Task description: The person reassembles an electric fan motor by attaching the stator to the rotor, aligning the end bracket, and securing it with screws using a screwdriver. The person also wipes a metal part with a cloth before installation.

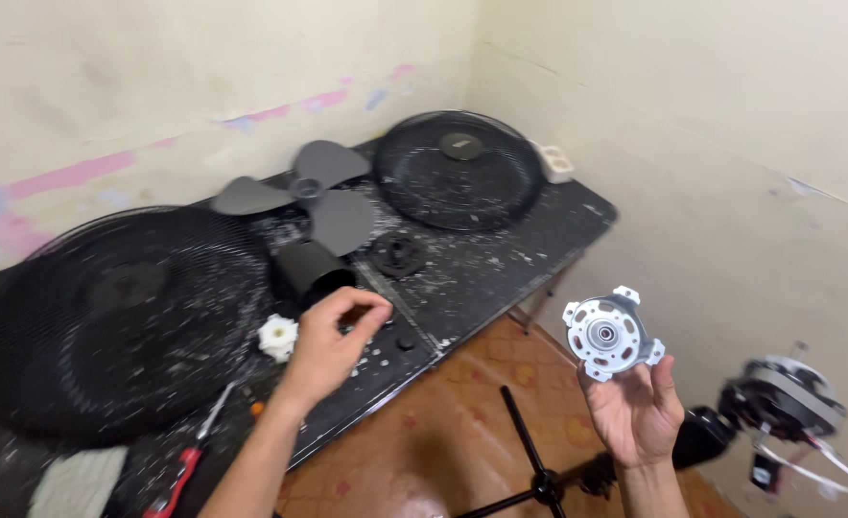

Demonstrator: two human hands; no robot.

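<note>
black table (530, 251), fan grilles (459, 171), blade (311, 195)

A long black table (501, 278) stands against the wall. On it lie two round black wire fan guards (117, 317) (458, 173) (one big, one farther back), a grey three-bladed fan blade (314, 192) and a small white plastic knob (277, 337).

Left hand (333, 341) over table (501, 259) front edge, nut (278, 337) just left, fan blade (311, 197) behind between two grilles, right hand (635, 408) off-table holding motor plate (610, 335).
</note>
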